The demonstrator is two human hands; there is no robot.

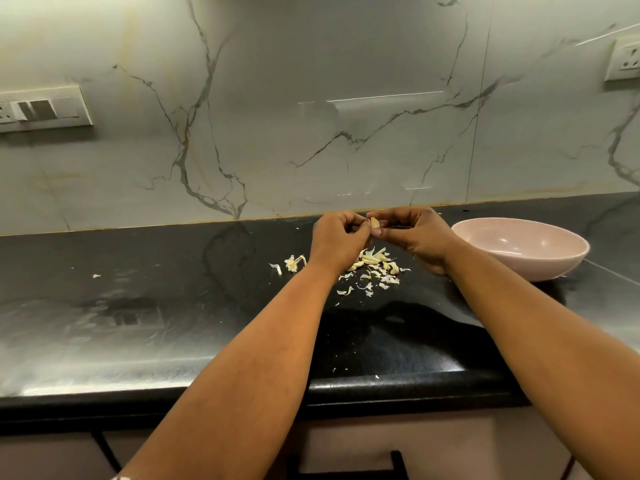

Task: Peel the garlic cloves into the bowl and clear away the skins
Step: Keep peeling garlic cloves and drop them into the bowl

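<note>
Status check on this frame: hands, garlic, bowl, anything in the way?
Both hands, left hand and right hand, pinch one garlic clove above the counter. Skins piled beneath. Pink bowl right, unobstructed.

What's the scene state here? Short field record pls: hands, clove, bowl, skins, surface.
left hand: fingers curled, pinching at the garlic clove
right hand: pinches the garlic clove between thumb and finger
garlic clove: held above the counter, between both hands
bowl: pink, on the counter right of the hands; contents not visible
skins: loose pile on the counter beneath the hands, a few bits to the left
counter: dark, glossy stone
</note>
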